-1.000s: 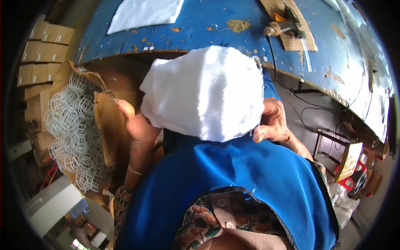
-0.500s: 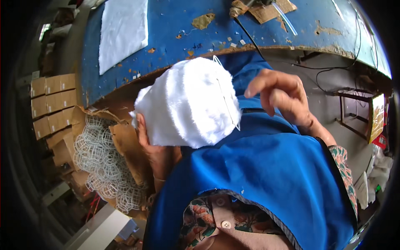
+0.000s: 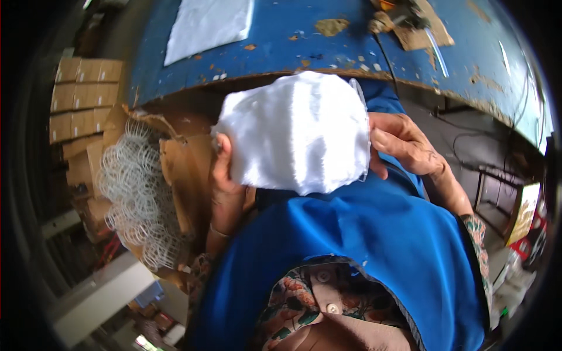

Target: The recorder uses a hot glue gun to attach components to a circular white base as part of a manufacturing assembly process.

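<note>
White cloth (image 3: 295, 137) covering most left hand (image 3: 225, 169) fingers and right hand (image 3: 404, 146) fingertips; also hiding table (image 3: 328, 44) edge behind cloth. Sheet (image 3: 205, 23) above cloth running past top edge.

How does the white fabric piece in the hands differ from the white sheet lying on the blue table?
The rounded white fabric piece is held up between the left hand and right hand; the flat white rectangular sheet lies untouched on the worn blue table. The held piece looks bulged and creased with a curved outline; the sheet is smooth with straight edges. Both are plain white.
</note>
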